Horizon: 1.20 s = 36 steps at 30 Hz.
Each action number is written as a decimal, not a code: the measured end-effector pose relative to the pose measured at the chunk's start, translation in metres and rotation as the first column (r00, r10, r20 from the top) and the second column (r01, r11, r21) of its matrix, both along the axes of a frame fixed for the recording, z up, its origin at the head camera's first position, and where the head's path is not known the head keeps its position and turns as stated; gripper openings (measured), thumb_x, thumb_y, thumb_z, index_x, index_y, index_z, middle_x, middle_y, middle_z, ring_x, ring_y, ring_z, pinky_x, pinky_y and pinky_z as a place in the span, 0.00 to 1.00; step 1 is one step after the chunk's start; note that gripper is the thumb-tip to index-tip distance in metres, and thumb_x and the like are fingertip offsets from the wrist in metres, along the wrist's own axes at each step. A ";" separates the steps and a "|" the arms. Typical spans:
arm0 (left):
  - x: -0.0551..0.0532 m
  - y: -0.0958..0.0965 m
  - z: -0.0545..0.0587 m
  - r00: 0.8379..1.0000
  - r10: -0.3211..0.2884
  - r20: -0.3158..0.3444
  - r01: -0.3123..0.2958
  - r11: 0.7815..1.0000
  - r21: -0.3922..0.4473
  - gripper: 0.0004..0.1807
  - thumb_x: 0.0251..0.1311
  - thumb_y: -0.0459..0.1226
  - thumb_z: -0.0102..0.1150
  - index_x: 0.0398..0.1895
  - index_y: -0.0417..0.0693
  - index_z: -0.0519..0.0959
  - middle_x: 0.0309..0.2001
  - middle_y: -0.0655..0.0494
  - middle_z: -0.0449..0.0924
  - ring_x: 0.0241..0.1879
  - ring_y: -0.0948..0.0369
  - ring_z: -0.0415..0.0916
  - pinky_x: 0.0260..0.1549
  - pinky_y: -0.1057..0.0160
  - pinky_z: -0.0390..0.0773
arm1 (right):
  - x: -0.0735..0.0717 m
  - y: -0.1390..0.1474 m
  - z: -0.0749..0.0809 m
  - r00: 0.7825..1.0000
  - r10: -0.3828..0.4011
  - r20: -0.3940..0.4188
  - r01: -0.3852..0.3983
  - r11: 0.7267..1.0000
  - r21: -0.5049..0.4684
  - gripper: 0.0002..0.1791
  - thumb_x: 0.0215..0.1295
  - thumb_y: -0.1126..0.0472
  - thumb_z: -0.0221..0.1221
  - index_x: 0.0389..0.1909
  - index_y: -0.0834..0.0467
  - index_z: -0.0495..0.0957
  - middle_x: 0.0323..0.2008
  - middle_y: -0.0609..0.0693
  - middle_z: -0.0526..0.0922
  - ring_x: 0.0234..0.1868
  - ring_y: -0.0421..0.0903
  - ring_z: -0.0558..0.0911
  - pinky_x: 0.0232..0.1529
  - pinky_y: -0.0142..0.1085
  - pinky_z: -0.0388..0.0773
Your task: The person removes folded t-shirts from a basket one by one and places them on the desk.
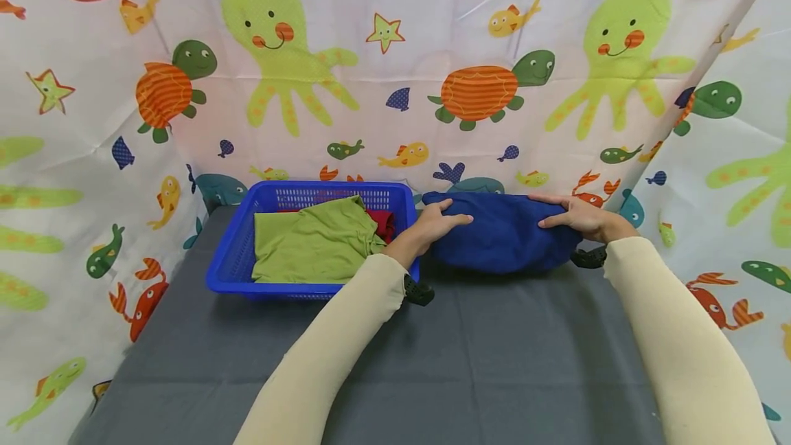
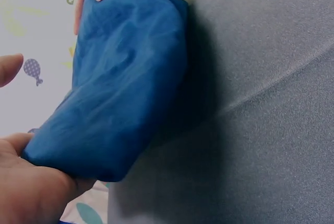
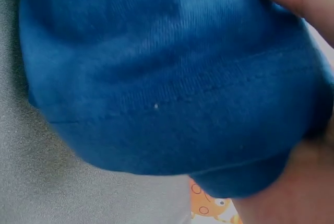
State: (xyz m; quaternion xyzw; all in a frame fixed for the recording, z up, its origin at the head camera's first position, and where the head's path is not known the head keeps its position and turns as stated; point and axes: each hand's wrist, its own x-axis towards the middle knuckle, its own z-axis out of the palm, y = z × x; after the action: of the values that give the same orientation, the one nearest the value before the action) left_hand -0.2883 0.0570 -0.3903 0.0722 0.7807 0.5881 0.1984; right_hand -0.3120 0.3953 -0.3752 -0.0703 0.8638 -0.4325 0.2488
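A folded blue garment (image 1: 500, 232) hangs in a loose bundle just above the grey surface, to the right of the basket. At its left end my left hand (image 1: 434, 222) grips the fabric, the thumb lying over the near side. My right hand (image 1: 577, 217) holds the other end, thumb in front and fingers behind the cloth. A stitched hem crosses the garment (image 3: 172, 98) in the right wrist view. In the left wrist view the garment (image 2: 125, 72) sags between both hands, with a shadow beneath it.
A blue plastic basket (image 1: 231, 253) with slotted walls stands to the left, close to my left forearm. Inside lie a folded green garment (image 1: 315, 239) and a dark red cloth (image 1: 384, 224). A sea-animal printed curtain (image 1: 383, 108) encloses the back and sides of the grey-covered table (image 1: 469, 362).
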 end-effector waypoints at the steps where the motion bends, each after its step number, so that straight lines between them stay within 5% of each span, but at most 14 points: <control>1: 0.000 0.001 0.001 1.000 -0.003 0.003 0.003 1.000 0.001 0.44 0.67 0.49 0.62 0.81 0.50 0.55 0.82 0.48 0.50 0.81 0.49 0.48 0.77 0.43 0.54 | -0.001 0.000 0.000 1.000 -0.003 0.000 0.003 1.000 -0.002 0.43 0.71 0.56 0.61 0.80 0.49 0.50 0.79 0.67 0.45 0.76 0.71 0.49 0.71 0.70 0.56; 16: 0.002 0.008 0.000 0.993 -0.061 0.099 0.063 0.998 -0.016 0.44 0.71 0.58 0.52 0.81 0.48 0.52 0.82 0.53 0.50 0.82 0.52 0.45 0.79 0.43 0.49 | 0.004 0.005 -0.010 0.998 -0.006 0.063 0.002 0.998 0.058 0.44 0.70 0.53 0.62 0.80 0.53 0.50 0.79 0.71 0.44 0.76 0.72 0.49 0.73 0.69 0.54; 24: 0.000 0.007 0.004 0.989 -0.102 0.105 0.107 0.993 -0.044 0.46 0.70 0.60 0.51 0.83 0.52 0.48 0.83 0.52 0.45 0.82 0.50 0.43 0.78 0.41 0.48 | 0.005 0.009 -0.008 0.995 -0.017 0.103 0.010 0.998 0.065 0.45 0.72 0.50 0.60 0.81 0.56 0.47 0.79 0.71 0.39 0.78 0.73 0.42 0.74 0.70 0.44; 36: -0.001 0.004 0.010 0.978 -0.142 0.150 0.158 0.982 -0.100 0.48 0.70 0.58 0.51 0.83 0.54 0.39 0.84 0.50 0.39 0.83 0.49 0.40 0.79 0.40 0.45 | 0.006 0.014 -0.008 0.983 -0.019 0.185 -0.016 0.982 0.187 0.49 0.74 0.37 0.50 0.82 0.59 0.39 0.78 0.74 0.31 0.77 0.77 0.40 0.73 0.70 0.48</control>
State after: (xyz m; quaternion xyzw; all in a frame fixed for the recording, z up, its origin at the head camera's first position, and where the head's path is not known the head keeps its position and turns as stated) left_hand -0.2889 0.0606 -0.3805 0.0778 0.7885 0.5305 0.3012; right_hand -0.3060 0.4096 -0.3833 -0.0052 0.8737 -0.3540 0.3336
